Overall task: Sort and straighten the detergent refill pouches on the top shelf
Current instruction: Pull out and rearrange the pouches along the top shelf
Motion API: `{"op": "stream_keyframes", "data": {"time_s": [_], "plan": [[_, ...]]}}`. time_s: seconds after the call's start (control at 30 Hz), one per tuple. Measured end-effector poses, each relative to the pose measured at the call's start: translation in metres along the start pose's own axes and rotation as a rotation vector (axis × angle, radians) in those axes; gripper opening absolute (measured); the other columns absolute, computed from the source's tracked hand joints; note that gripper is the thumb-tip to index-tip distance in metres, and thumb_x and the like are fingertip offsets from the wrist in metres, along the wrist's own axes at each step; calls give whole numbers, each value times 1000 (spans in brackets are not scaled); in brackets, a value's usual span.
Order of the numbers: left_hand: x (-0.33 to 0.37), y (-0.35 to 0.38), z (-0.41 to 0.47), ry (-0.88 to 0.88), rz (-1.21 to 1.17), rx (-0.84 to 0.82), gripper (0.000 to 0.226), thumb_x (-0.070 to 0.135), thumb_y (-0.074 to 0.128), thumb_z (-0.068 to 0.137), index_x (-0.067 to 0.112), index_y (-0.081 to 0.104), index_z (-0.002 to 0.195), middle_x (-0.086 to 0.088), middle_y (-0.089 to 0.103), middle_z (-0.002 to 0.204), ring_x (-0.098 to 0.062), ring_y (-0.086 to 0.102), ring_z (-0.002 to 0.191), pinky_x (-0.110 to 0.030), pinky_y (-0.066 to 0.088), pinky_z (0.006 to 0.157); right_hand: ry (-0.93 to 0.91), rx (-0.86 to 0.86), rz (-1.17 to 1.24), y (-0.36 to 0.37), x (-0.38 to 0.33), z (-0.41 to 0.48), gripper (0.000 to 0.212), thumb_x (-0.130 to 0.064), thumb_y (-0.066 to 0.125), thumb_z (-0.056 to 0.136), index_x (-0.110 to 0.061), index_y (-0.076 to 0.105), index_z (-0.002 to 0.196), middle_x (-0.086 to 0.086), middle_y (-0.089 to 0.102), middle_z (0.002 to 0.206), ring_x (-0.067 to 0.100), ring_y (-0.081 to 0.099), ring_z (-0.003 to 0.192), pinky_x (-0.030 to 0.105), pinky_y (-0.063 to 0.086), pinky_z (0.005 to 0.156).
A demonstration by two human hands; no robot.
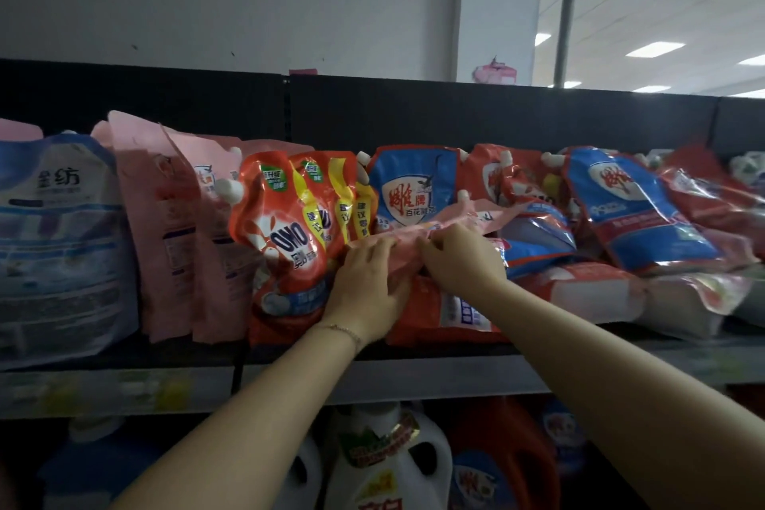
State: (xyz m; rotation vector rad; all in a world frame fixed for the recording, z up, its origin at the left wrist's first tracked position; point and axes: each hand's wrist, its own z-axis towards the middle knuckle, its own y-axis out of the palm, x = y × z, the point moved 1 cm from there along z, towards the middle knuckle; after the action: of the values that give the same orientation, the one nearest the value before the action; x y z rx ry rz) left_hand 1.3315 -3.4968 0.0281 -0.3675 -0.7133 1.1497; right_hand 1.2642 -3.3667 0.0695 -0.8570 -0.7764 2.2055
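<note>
Hands: two, left hand [364, 282] and right hand [459, 257]
Orange OMO pouches [285, 228]: at least three
Pink pouches [165, 219]: at least four
White jugs [389, 464]: two

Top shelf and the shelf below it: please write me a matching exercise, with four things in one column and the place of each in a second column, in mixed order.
Things
1. pink pouch
2. OMO pouches
3. white-and-blue pouch
4. white jugs

Places
A. far left on the top shelf
B. below the top shelf
C. upright, just left of the left hand
D. lying across, touched by the left hand and the right hand

Pairs: 1-D, 2-C, 3-A, 4-B
</note>
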Motion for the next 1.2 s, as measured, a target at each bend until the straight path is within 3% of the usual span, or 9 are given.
{"op": "stream_keyframes", "data": {"time_s": [0.13,0.27,0.43,0.6,0.73,0.8,0.9,1.07,1.2], "plan": [[0,2,13,-128,18,-44,54,27,56,93,22,38,143,-3,46,141,-23,39,130,-39,35,109,48,6,107,5,8,2,38,-43,42,94,-16,68,86,4,65,80,23,62,73,32,49,64],[-4,-4,17,-127,225,-133,53,20,55,92,21,37,142,-6,54,131,-28,51,117,-44,44,99,272,-10,370,-1,10,8,48,-52,40,92,-12,64,82,8,66,74,25,64,72,39,54,73],[-4,-10,8,-85,370,-185,43,13,51,93,12,37,134,-12,59,118,-32,59,104,-41,51,83,385,-87,355,-12,-10,23,30,-14,41,99,5,58,116,14,65,100,32,63,101,35,51,79],[-14,-12,-2,-162,329,-92,41,4,53,88,9,43,128,-8,46,127,-24,43,121,-31,44,91,135,7,262,-9,-40,32,28,-19,42,97,-3,64,102,15,65,102,32,61,96,33,44,73],[-21,-19,-17,-16,151,97,74,-8,54,80,13,28,145,-7,43,133,-23,44,124,-29,46,98,-171,76,96,2,-69,32,36,-19,35,99,-16,51,67,14,63,83,31,56,69,33,42,60],[-21,-20,-26,5,145,151,66,-5,54,82,9,30,142,-9,50,125,-25,57,110,-29,52,89,-313,67,65,10,-82,29,36,-22,37,101,-15,54,70,13,65,82,28,60,66,35,49,57],[-17,-20,-35,-195,42,98,44,11,48,93,9,31,133,-11,52,125,-27,61,101,-34,50,79,-501,-25,25,21,-95,17,36,-28,38,103,-9,61,83,8,62,80,23,59,67,32,50,60],[-19,-28,-45,-226,183,94,57,32,57,92,22,33,143,1,46,133,-23,59,105,-36,52,73,-483,-185,268,24,-83,7,40,-41,38,101,-14,51,74,5,57,74,18,51,64,29,36,54],[-6,-34,-45,-185,196,103,41,38,58,90,22,46,126,4,53,116,-23,61,95,-36,50,68,-534,-155,27,16,-64,-4,29,-36,44,100,-16,49,79,-3,52,75,14,48,66,27,33,55]]}}
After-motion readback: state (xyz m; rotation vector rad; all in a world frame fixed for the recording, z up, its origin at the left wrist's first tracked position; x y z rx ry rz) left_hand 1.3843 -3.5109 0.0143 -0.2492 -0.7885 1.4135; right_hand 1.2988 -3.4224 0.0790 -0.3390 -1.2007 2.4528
